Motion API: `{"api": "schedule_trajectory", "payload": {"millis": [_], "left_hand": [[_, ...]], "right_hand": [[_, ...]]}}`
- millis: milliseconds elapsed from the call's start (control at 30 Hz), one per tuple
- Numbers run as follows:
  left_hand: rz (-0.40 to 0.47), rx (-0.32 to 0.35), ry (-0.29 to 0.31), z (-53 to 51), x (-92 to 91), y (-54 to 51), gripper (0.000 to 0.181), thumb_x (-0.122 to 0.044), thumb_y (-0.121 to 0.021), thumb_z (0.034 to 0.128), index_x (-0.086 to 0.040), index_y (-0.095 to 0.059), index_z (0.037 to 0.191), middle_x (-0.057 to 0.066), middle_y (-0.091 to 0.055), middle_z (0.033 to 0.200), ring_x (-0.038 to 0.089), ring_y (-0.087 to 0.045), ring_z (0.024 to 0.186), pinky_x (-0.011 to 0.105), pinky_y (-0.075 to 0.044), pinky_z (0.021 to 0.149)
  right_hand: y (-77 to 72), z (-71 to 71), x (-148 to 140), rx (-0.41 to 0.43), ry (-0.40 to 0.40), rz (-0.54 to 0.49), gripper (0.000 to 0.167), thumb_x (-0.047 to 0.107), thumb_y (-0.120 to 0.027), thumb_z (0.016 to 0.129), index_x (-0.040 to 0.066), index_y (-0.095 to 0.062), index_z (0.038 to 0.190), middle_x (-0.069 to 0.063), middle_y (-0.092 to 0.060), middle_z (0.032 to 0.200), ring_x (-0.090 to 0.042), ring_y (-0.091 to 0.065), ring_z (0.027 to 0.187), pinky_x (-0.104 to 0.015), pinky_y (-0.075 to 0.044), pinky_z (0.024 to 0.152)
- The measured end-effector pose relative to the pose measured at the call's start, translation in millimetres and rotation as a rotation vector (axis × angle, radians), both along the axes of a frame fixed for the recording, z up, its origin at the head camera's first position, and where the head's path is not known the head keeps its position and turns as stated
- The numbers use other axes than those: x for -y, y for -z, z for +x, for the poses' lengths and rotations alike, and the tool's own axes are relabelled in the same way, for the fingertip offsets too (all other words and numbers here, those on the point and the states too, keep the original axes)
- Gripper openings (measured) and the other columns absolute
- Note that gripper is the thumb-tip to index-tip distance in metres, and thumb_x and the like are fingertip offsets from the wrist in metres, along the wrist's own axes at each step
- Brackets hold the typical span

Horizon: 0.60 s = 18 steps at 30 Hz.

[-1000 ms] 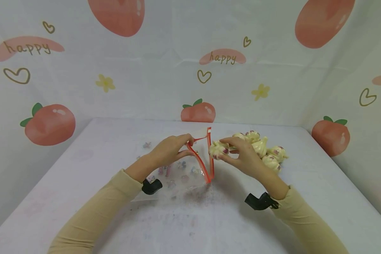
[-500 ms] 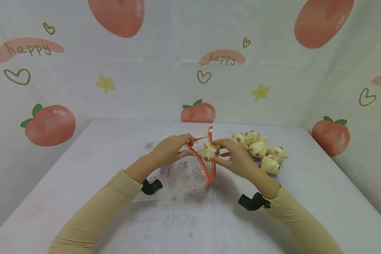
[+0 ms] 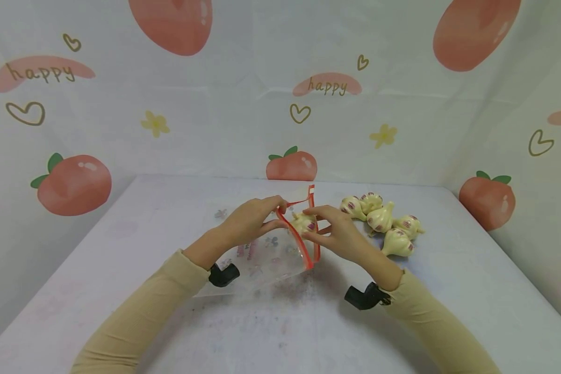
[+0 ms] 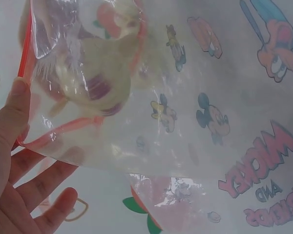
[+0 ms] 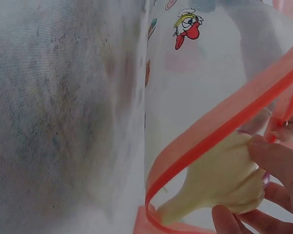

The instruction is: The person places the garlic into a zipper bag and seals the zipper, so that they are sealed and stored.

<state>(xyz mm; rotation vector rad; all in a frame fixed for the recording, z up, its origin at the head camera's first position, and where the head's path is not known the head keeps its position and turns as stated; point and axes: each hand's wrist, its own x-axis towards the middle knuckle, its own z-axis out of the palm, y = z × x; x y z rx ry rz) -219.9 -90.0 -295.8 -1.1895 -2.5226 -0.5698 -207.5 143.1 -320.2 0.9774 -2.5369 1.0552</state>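
A clear zip bag (image 3: 266,262) with a red-edged mouth and cartoon prints stands with its mouth spread toward the right. My left hand (image 3: 254,218) pinches the near red rim between thumb and fingers; in the left wrist view the left hand (image 4: 31,161) holds the rim's corner. My right hand (image 3: 338,231) grips a garlic bulb (image 3: 304,223) at the bag's mouth. Through the film in the left wrist view the garlic bulb (image 4: 97,83) shows blurred. In the right wrist view the bulb (image 5: 219,175) lies within the red rim, stem first, with the right hand's fingertips (image 5: 271,151) on it.
Several more garlic bulbs (image 3: 380,218) lie in a cluster on the white-covered table (image 3: 280,332), right of the bag. Behind the table hangs a white cloth (image 3: 234,130) printed with fruit, hearts and flowers. A black wrist mount (image 3: 364,297) sits on each forearm.
My right hand has carried the garlic bulb leftward from outside the bag into its mouth. The left hand keeps its hold on the rim, almost still.
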Motion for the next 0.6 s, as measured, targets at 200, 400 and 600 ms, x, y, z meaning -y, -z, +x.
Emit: {"api": "schedule_trajectory", "payload": {"millis": [200,400,600], "left_hand": [[0.003,-0.005,0.003,-0.9,-0.7,-0.4,0.032,-0.024,-0.07,0.0833,-0.007,-0.053,0.104,0.005,-0.068,0.098,0.017,-0.063,0.078,0.03,-0.052,0.073],[0.026,-0.017,0.019,-1.3,-0.6,-1.7,0.03,-0.024,-0.069,0.0834,-0.006,-0.053,0.102,0.006,-0.067,0.098,0.017,-0.062,0.079,0.03,-0.051,0.072],[0.062,-0.029,0.047,-2.4,-0.8,-1.2,0.027,-0.021,-0.069,0.0833,-0.006,-0.055,0.101,0.004,-0.065,0.094,0.019,-0.063,0.081,0.031,-0.051,0.075]], "right_hand": [[0.4,-0.8,3.4,0.022,-0.01,0.007,0.043,0.011,-0.074,0.079,0.001,-0.058,0.118,-0.015,-0.061,0.114,-0.024,-0.059,0.092,-0.025,-0.056,0.067],[3.8,-3.7,6.2,0.032,-0.019,-0.008,0.041,0.005,-0.073,0.079,-0.001,-0.058,0.117,-0.018,-0.061,0.113,-0.028,-0.063,0.095,-0.023,-0.056,0.065],[4.1,-5.7,10.0,0.051,-0.01,-0.01,0.038,0.004,-0.071,0.081,-0.001,-0.059,0.116,-0.018,-0.062,0.114,-0.031,-0.064,0.099,-0.027,-0.056,0.066]]}}
